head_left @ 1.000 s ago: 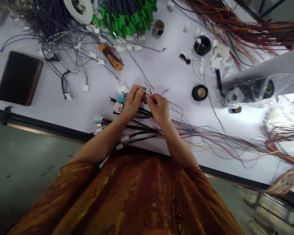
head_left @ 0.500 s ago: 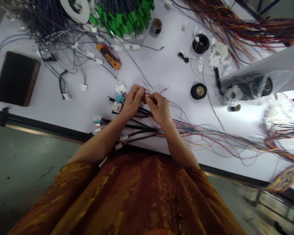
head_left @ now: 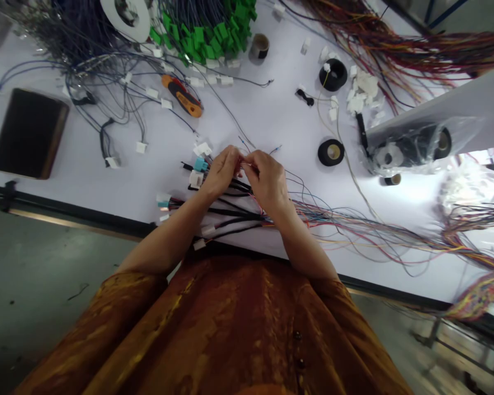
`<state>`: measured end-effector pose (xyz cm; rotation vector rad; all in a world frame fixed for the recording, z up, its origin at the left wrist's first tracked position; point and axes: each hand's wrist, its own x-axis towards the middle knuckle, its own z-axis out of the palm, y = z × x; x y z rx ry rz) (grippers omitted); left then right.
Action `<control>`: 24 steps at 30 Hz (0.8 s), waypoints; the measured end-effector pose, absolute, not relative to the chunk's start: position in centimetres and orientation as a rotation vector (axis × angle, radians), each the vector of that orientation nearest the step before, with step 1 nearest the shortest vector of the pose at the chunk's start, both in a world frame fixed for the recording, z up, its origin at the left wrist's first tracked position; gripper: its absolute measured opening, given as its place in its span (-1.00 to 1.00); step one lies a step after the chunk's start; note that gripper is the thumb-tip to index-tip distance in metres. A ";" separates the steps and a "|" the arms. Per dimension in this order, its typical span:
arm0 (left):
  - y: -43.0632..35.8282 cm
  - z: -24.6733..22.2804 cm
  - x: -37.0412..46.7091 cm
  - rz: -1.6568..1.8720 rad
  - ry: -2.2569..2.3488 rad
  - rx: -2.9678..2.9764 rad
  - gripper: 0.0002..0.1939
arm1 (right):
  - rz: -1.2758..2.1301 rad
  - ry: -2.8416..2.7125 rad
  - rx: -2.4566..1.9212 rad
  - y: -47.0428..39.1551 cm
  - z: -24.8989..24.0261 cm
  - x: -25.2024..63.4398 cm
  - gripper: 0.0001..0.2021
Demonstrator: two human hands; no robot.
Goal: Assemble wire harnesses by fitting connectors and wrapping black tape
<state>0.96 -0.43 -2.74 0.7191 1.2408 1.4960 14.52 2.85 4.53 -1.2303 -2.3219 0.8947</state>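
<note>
My left hand [head_left: 223, 171] is closed in a pinch around a small red part [head_left: 241, 161], of which only a sliver shows between the hands. Fingers bent, my right hand [head_left: 267, 178] meets it from the right, closed on something too small to name, perhaps a thin wire. Beneath both wrists runs a wire bundle [head_left: 346, 216] with black-sleeved branches. Those branches end at the left in a light-blue connector [head_left: 201, 164] and white connectors [head_left: 196, 179]. Two thin wires with blue tips [head_left: 276, 148] stick out just beyond my fingers.
An orange-black cutter [head_left: 183, 96], green connectors [head_left: 206, 41] and loose wires lie beyond my hands. Black tape rolls [head_left: 331, 153], white connectors [head_left: 360, 90] and a plastic bag of rolls [head_left: 411, 151] are at the right. A dark flat device [head_left: 29, 133] lies at the left.
My right hand has turned and closed in over the red part, which is now mostly hidden. My left fingers have shifted slightly. The view has moved a little.
</note>
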 end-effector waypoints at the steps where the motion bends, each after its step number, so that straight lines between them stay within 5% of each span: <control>1: -0.4 -2.9 0.9 1.494 1.231 0.720 -0.49 | 0.892 -2.283 -1.198 2.7 4.5 14.6 -0.86; 7: -0.4 -2.8 0.8 1.486 1.288 0.705 -0.33 | 0.849 -2.221 -1.090 2.1 3.9 15.4 -0.82; 24: -0.6 -2.5 0.7 1.433 1.388 0.945 -0.32 | 0.894 -2.324 -1.095 2.1 3.5 15.3 -0.82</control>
